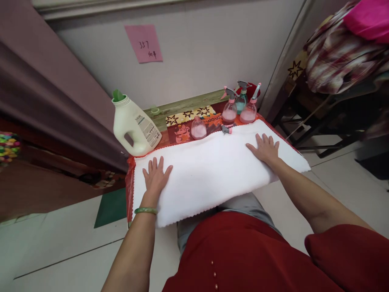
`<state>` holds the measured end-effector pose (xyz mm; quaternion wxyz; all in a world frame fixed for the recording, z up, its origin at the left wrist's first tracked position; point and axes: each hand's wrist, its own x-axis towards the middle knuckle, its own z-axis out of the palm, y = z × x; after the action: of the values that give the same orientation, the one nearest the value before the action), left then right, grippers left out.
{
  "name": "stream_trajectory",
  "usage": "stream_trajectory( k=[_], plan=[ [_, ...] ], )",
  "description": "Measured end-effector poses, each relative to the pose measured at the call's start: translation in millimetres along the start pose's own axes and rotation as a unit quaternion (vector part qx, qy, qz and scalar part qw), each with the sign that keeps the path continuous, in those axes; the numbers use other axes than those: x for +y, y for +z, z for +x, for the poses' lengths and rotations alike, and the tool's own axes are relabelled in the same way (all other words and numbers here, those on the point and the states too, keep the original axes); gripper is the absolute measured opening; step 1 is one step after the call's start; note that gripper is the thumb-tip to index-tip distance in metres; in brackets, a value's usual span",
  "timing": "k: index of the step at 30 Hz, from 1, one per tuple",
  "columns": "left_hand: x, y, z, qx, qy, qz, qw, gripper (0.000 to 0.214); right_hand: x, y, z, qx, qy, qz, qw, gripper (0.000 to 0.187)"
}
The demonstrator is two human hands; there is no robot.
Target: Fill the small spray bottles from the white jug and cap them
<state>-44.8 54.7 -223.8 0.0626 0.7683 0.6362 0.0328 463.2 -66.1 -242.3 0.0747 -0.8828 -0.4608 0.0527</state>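
Observation:
A white cloth (206,174) lies spread over the table, its near edge hanging toward my lap. My left hand (156,174) rests flat on its left part with fingers spread. On the right part lies my right hand (266,148), palm down, fingers apart. Neither hand holds anything. At the cloth's far edge lies a loose spray head (226,129), nearest to my right hand. Behind the cloth stands a bottle without a spray head (199,129), holding pink liquid. A large cream jug (135,125) with a green top stands beyond my left hand.
At the back right stand a pink spray bottle (229,111), a teal spray bottle (242,99) and another pink bottle (249,111). A small green cap (155,110) lies near the wall. A pink note (144,44) hangs there. Plaid fabric (337,52) is piled at right.

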Motion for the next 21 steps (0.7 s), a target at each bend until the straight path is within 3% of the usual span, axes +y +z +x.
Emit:
stream_trajectory(
  k=[5,12,21],
  plan=[
    [-0.5,-2.2,-0.6,-0.001,-0.003,0.012,1.0,0.078,1.0,3.7,-4.8,0.021,-0.005,0.025,0.999,0.098],
    [-4.3,-0.8,-1.7,0.01,-0.013,0.029,0.999,0.073,6.2,14.4,-10.7,0.124,-0.061,0.093,0.986,0.082],
    [-8.7,0.4,1.7,0.006,-0.022,0.043,0.999,0.072,3.8,15.3,-11.8,0.101,-0.142,0.066,0.982,0.063]
  ],
)
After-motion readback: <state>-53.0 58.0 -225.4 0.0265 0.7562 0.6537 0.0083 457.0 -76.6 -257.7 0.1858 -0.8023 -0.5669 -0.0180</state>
